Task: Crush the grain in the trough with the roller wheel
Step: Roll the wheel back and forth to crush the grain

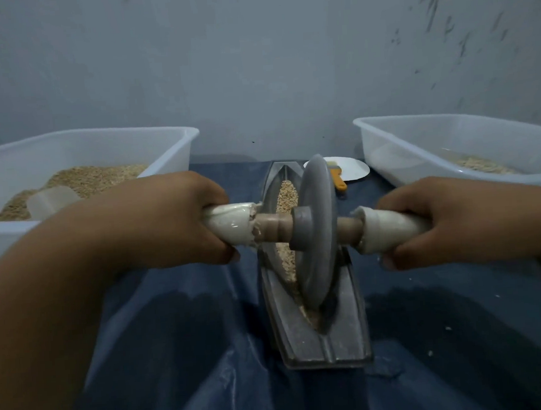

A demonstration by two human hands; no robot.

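Head cam looks down on a grey metal boat-shaped trough (316, 333) sitting on a blue plastic sheet (190, 354), tan crushed grain (285, 192) inside. Left hand (168, 221) and right hand (449, 221) each wrap fingers tight round the white-wrapped handle ends of the grey disc roller wheel (317, 233), which stands in the groove.
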